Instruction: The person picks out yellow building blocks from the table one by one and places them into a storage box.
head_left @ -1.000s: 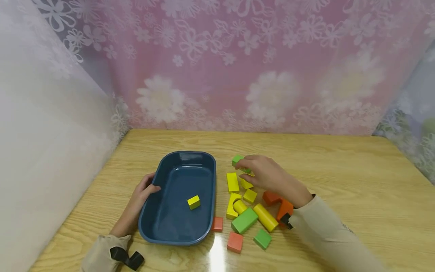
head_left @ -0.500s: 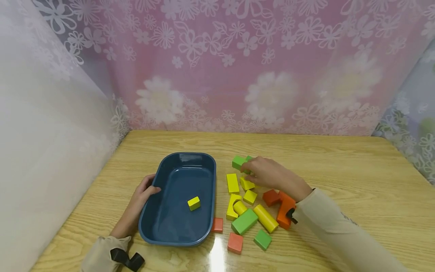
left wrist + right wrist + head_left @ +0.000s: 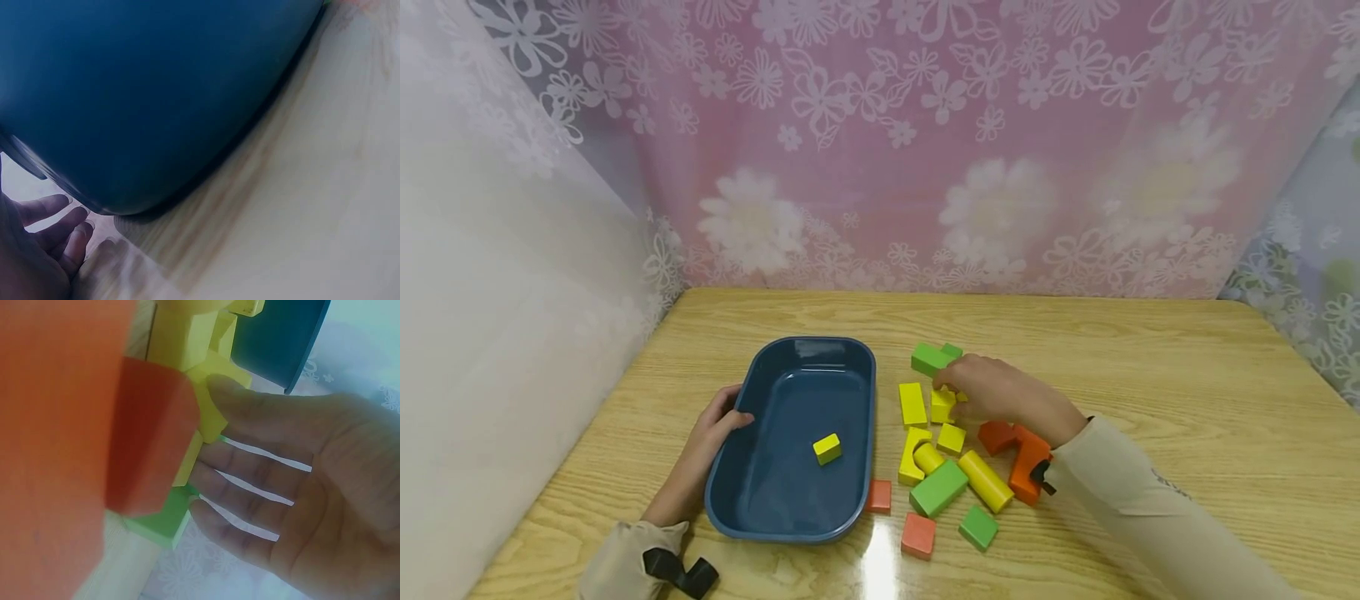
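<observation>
In the head view my left hand [image 3: 718,425] grips the left rim of a deep blue tray [image 3: 721,492], its thumb over the edge. The left wrist view shows several fingers [image 3: 74,240] outside the tray's wall. A small yellow block [image 3: 827,448] lies inside the tray. Right of it, my right hand [image 3: 1000,387] pinches a yellow block [image 3: 942,407] among the loose blocks, with the thumb [image 3: 250,406] against one side and the fingers curled at the other. Behind that block are green blocks [image 3: 931,360]; a yellow rectangular block [image 3: 913,405] stands at its left.
Nearer the person lie a yellow arch [image 3: 912,467], a yellow cylinder [image 3: 987,481], a green block [image 3: 939,488], a green cube [image 3: 978,528] and a red cube [image 3: 918,535]. An orange block [image 3: 1028,467] sits under the right sleeve. A floral curtain [image 3: 880,167] hangs behind the wooden table [image 3: 1187,400].
My right hand has come from the green blocks slightly nearer the person, onto the yellow block, which has turned a little. The left hand and the tray have stayed in place.
</observation>
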A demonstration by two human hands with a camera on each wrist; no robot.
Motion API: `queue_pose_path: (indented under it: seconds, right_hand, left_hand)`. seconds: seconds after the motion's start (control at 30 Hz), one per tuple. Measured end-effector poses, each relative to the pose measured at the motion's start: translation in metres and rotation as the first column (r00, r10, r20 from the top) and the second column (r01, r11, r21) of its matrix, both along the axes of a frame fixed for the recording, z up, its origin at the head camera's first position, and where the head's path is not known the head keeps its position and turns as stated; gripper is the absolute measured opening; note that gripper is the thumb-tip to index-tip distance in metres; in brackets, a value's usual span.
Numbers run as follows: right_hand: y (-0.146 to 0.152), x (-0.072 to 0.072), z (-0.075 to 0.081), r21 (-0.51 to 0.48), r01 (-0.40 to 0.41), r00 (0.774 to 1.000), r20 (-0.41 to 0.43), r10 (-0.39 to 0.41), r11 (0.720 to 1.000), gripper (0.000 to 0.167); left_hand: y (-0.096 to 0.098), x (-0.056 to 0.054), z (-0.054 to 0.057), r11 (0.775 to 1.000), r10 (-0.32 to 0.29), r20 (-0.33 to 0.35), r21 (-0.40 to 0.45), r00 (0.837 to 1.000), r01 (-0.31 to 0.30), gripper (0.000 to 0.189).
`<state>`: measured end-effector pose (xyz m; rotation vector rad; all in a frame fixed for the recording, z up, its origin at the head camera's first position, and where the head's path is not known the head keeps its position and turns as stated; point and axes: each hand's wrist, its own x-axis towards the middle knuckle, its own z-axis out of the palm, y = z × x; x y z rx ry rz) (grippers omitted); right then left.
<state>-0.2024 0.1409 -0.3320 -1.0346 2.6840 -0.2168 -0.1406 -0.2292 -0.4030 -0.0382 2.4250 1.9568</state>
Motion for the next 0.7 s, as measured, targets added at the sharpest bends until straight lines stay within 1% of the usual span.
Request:
queue_pose_path:
  seconds: [0.13, 0.27, 0.43, 0.53, 0.7]
  right_hand:
    - [-0.0018, 0.0000, -0.0004, 0.024, 0.015, 1.000, 0.000, -0.015, 1.000, 0.035]
    - [-0.0023, 0.0005, -0.0012, 0.029, 0.025, 1.000, 0.008, -0.025, 0.999, 0.035]
    - [-0.0027, 0.0017, -0.0030, 0.027, 0.045, 0.997, 0.055, -0.047, 0.999, 0.037]
    - [-0.0034, 0.0024, -0.0044, 0.036, 0.054, 0.996, 0.070, -0.057, 0.998, 0.036]
    - [-0.0039, 0.0031, -0.0058, 0.047, 0.054, 0.997, 0.047, -0.056, 0.997, 0.034]
  left_hand:
    - [0.0004, 0.0006, -0.0007, 1.000, -0.006, -0.001, 0.013, 1.000, 0.006, 0.049]
    - [0.0003, 0.0012, -0.0004, 1.000, -0.009, -0.001, 0.018, 1.000, 0.009, 0.049]
    - [0.0000, 0.0017, 0.0000, 1.000, -0.004, -0.003, 0.009, 1.000, 0.004, 0.049]
    - [0.0001, 0.0022, -0.0004, 1.000, -0.009, -0.002, 0.008, 1.000, 0.009, 0.048]
    - [0.0003, 0.0017, -0.0003, 1.000, -0.009, 0.002, 0.012, 1.000, 0.009, 0.049]
